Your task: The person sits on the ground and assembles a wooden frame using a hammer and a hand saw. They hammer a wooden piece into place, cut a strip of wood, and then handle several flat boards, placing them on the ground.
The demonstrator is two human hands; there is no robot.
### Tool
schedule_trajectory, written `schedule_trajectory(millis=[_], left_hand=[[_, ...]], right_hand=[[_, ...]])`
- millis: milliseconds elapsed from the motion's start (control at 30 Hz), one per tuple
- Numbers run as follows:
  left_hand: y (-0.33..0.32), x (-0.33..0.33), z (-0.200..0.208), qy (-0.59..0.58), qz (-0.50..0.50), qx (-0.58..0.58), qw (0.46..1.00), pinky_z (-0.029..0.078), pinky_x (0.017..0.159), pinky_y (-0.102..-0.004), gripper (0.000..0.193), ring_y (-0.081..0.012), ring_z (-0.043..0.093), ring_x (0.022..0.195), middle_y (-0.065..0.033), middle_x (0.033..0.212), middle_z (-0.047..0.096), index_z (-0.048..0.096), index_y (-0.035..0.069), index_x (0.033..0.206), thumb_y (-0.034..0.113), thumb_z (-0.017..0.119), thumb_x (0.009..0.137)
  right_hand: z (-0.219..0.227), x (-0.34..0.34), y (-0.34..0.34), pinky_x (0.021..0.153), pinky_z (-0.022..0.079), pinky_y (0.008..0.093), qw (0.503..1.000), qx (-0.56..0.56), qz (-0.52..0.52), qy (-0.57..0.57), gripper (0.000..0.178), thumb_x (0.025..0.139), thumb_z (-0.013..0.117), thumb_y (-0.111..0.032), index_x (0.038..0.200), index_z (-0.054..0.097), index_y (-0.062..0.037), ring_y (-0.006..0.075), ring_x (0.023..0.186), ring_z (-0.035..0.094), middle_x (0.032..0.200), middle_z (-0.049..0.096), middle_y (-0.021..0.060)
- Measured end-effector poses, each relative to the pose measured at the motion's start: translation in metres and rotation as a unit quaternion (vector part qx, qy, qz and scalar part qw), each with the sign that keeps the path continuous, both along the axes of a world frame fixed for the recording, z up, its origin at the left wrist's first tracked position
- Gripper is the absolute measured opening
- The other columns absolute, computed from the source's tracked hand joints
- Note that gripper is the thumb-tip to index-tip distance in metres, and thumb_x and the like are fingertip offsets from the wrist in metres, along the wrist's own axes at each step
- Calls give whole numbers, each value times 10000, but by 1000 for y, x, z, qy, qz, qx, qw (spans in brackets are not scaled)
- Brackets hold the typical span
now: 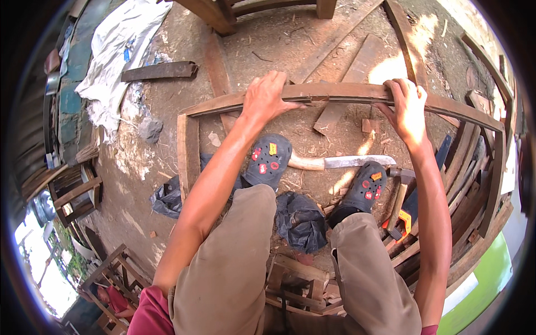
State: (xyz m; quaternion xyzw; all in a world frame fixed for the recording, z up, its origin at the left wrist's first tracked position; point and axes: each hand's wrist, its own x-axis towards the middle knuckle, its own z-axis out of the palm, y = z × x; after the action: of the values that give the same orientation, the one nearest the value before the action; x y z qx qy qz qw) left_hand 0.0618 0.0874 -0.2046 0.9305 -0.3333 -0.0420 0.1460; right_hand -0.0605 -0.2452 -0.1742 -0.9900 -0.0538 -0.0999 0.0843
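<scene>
A long, rough wooden frame stretches across in front of me, its side pieces running back toward me at both ends. My left hand grips its far bar left of the middle, fingers over the far edge and thumb pointing right along the near side. Further right, my right hand is closed round the same bar, thumb on the near side. A narrow split or joint shows in the bar between the hands. On the ground below, a machete with a pale wooden handle lies between my two dark clogs.
A hammer and an orange-handled saw lie by my right foot, beside stacked wood strips. Black plastic bags rest near my feet. Loose boards lie ahead, a white sheet at far left. Another person sits lower left.
</scene>
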Motion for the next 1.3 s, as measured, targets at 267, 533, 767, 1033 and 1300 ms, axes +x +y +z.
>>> schedule_trajectory(millis=[267, 533, 767, 1033, 1300], left_hand=[[40, 11, -3, 3, 5, 22, 1000, 528, 842, -455, 702, -338, 674, 994, -155, 985, 699, 668, 32, 978, 639, 837, 668], [49, 52, 16, -43, -70, -1, 997, 578, 701, -391, 724, -322, 721, 799, -119, 841, 717, 715, 29, 932, 655, 866, 600], [26, 85, 8, -126, -100, -27, 987, 571, 727, -419, 621, -318, 699, 841, -86, 857, 679, 689, 73, 985, 603, 816, 687], [33, 74, -11, -14, -42, -38, 998, 530, 824, -423, 518, -371, 672, 958, -153, 1019, 695, 669, 18, 1086, 336, 882, 737], [22, 87, -20, -13, -46, 17, 999, 503, 944, -455, 662, -399, 650, 1067, -190, 1165, 692, 658, -17, 1193, 419, 871, 742]], right_hand=[[-27, 2, -13, 1106, 348, 491, 999, 34, 18, 30, 562, 803, 819, -255, 1265, 600, -21, 331, 1189, 568, 1227, 618, 136], [1, 16, -23, 966, 469, 442, 995, 91, 25, 35, 595, 784, 845, -225, 1273, 593, -1, 359, 1075, 621, 1168, 644, 178], [-8, 33, -32, 972, 446, 446, 995, 15, -19, -92, 601, 755, 860, -220, 1267, 612, -29, 308, 1106, 618, 1166, 665, 117], [-20, 30, -18, 870, 472, 506, 994, 44, 6, -102, 468, 816, 735, -224, 1190, 582, 12, 389, 972, 607, 1036, 625, 192], [-14, -57, -53, 1194, 285, 557, 982, 60, -160, -86, 551, 909, 699, -239, 1347, 512, 36, 375, 1352, 467, 1364, 510, 258]])
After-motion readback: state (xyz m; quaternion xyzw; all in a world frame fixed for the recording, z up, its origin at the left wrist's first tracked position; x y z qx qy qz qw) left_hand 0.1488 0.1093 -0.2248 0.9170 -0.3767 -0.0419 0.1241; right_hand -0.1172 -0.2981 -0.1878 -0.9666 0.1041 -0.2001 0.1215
